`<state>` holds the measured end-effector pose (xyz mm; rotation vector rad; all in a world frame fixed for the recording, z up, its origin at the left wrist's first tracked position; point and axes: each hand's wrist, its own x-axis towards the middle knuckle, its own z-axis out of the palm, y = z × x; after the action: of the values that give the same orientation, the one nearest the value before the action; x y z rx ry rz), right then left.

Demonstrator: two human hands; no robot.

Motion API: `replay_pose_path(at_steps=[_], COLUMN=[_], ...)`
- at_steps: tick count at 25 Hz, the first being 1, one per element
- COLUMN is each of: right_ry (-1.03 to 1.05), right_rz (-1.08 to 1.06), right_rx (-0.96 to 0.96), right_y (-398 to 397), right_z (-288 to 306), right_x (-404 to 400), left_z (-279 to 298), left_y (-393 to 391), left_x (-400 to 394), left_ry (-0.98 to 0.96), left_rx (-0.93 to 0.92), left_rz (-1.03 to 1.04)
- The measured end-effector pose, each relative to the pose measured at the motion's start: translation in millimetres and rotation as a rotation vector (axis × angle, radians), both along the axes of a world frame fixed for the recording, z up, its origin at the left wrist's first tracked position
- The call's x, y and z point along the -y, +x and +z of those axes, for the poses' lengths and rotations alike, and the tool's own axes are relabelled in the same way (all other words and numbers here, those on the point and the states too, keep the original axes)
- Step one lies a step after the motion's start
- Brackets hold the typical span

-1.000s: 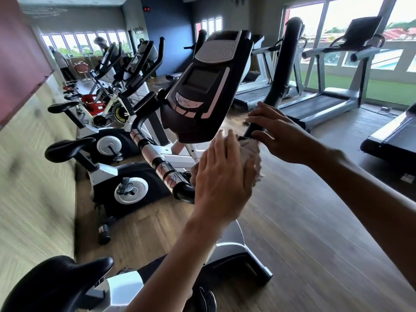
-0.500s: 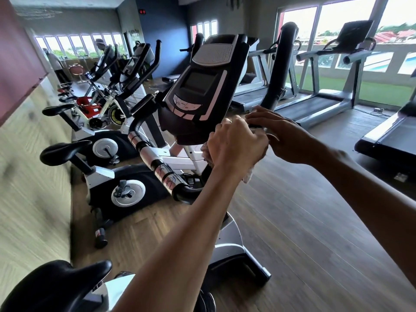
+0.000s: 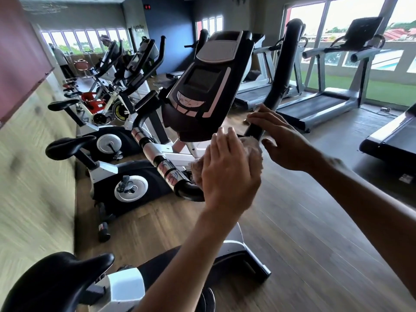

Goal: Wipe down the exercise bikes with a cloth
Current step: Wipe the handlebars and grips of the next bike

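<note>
**Two hands and one cloth at the nearest bike's console**

The left hand (image 3: pixel 227 174) is raised flat, back toward us, fingers straight and close together, pressing a fluffy pale pink cloth (image 3: pixel 253 152) under its palm. The cloth sits just below the lower edge of the console (image 3: pixel 209 86), at about 5 o'clock from the screen, and its shaggy edge sticks out on both sides of the hand. The grip is a spread palm lying over the cloth, not a closed fist.

The right hand (image 3: pixel 281 140) is at 3 o'clock from the cloth, fingers spread and loosely curved. Its fingertips lie against the black foam-covered right handlebar (image 3: pixel 286 66), which rises steeply toward 12 o'clock; the thumb points toward the cloth. It is open and has hold of nothing that I can see.

The nearest exercise bike (image 3: pixel 234 251) has a glossy black console with a dark screen, a grey speaker grille and a row of silver buttons. Its left handlebar (image 3: pixel 162 158) is chrome with black bands and a curved black end. A smooth black saddle (image 3: pixel 56 282) sits at 7 o'clock, low in the view.

Along the wall toward 10 o'clock I count at least two more upright bikes (image 3: pixel 126 183) with black housings and round silver discs, then a red and white spin bike (image 3: pixel 96 104); farther ones blur together. Toward 2 o'clock stand two grey treadmills (image 3: pixel 324 104) by the windows, and the edge of a third (image 3: pixel 391 136) at 3 o'clock. The floor (image 3: pixel 304 244) is brown wood plank.
</note>
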<state>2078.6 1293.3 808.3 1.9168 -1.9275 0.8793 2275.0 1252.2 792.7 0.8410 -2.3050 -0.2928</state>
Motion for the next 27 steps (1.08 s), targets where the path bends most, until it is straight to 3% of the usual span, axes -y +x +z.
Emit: replay_pose_path(at_steps=[4,9,15,21,27], right_ry=[0.016,0.009,0.069,0.034,0.007], right_rz=[0.017,-0.009,0.064,0.037,0.027], right_rx=[-0.001,0.007,-0.049,-0.066,-0.026], right_y=[-4,1,7,8,14], right_z=[3,1,15,9,9], right_x=[-2,0,-4,0,-4], left_z=[28,-10,11,-26,19], left_y=[-36,9,-20,21,-23], left_x=[17,3,14,2,18], left_ry=[0.003,-0.107,-0.127,-0.154,-0.079], left_rx=[0.036,0.022,0.011,-0.023,0.014], left_rz=[-0.007,-0.058,-0.059,-0.003,-0.091])
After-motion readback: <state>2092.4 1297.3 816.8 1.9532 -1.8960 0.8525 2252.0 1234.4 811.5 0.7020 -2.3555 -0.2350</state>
